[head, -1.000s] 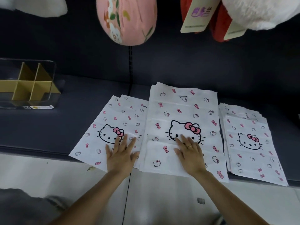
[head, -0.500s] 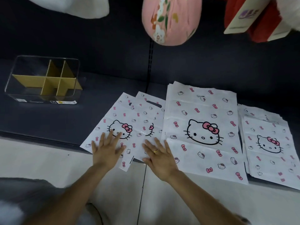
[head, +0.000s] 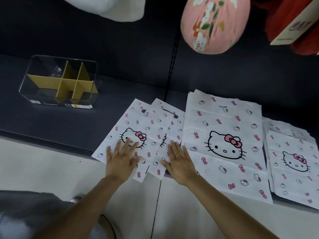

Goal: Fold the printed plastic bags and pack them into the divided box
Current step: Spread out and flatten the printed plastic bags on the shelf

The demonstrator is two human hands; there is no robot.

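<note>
White plastic bags printed with a cat face and pink bows lie flat on a dark shelf. The small left bag (head: 136, 123) has my left hand (head: 121, 158) resting flat on its near part, fingers straight. A second small bag (head: 170, 121) lies partly under it, and my right hand (head: 179, 161) presses flat on its near edge. A larger stack of bags (head: 222, 128) lies right of my hands, and another stack (head: 293, 152) sits at the far right. The clear divided box (head: 59, 83) with yellow partitions stands at the left rear of the shelf, with nothing visible inside it.
A pink flowered plush (head: 213, 23), a white plush (head: 110, 7) and red items with a paper tag (head: 293, 23) hang above the shelf. The shelf's front edge (head: 51, 144) drops to a pale floor. My grey-clad knee (head: 25, 214) is at the lower left.
My right hand has moved off the large middle bag leftwards onto the second small bag. The left hand stays flat on the left bag. The view has swung left, bringing the box closer to centre.
</note>
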